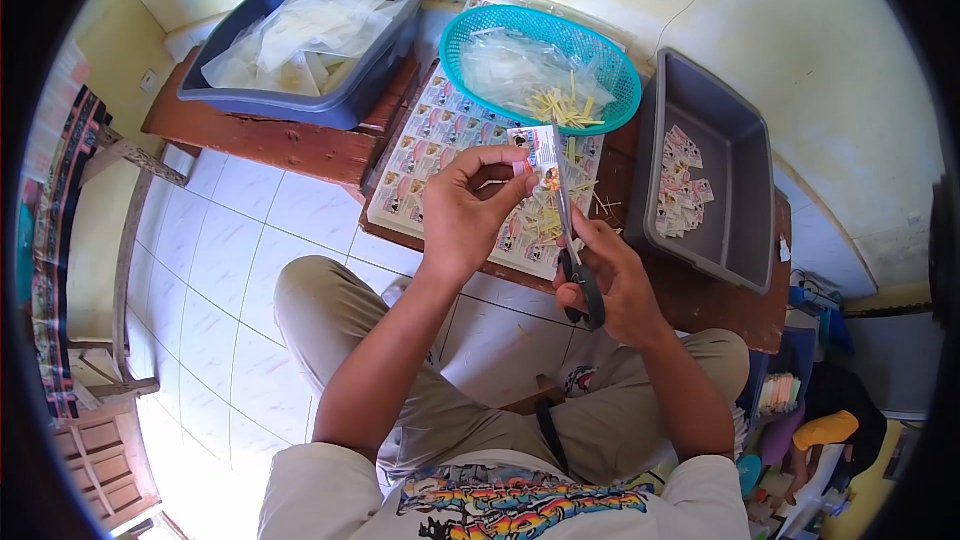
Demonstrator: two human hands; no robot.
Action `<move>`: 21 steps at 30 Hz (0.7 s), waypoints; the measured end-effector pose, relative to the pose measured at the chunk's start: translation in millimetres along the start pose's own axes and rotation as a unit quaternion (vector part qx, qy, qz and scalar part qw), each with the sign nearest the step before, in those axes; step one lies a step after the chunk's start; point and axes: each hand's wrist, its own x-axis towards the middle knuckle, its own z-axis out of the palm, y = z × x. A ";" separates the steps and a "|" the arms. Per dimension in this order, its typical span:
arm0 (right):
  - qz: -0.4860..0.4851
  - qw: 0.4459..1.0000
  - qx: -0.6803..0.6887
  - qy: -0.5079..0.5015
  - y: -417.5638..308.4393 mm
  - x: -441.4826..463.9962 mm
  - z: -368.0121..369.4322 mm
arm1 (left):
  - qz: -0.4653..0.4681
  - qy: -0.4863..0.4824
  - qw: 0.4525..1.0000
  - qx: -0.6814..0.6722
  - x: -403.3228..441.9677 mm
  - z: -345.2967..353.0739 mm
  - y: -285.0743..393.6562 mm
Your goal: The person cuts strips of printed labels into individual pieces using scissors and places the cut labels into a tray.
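Between the thumb and fingers of my left hand [468,205] is a small printed label [542,143], raised over the table. My right hand [618,285] grips black-handled scissors [588,290], their blades pointing up along the label's right edge. Whether the blades are cutting through it I cannot tell. Beneath both hands lie sheets of printed labels [420,155], strewn with thin yellowish strips [540,225]. Cut labels [682,185] are scattered inside a grey tub [733,155] to the right of my right hand.
A turquoise basket [630,90] of clear plastic and yellowish strips stands behind the sheets. At the left, a blue-grey tub [350,110] of plastic bags sits on a wooden bench [285,135]. Another person [850,410] is at the lower right. Tiled floor [260,270] lies below.
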 end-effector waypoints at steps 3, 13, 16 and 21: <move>0.002 1.000 -0.002 0.003 -1.1 0.0 0.5 | -0.010 0.000 1.000 0.006 -0.5 0.9 3.6; 0.001 1.000 -0.016 0.004 0.4 -0.4 0.3 | -0.019 0.001 1.000 0.010 -1.3 2.1 7.0; 0.003 1.000 -0.015 0.004 0.3 -0.1 0.8 | -0.020 0.002 1.000 0.007 -1.1 2.1 5.9; 0.008 1.000 -0.001 0.012 1.2 -0.5 2.5 | -0.017 0.003 1.000 0.009 -1.2 2.6 5.6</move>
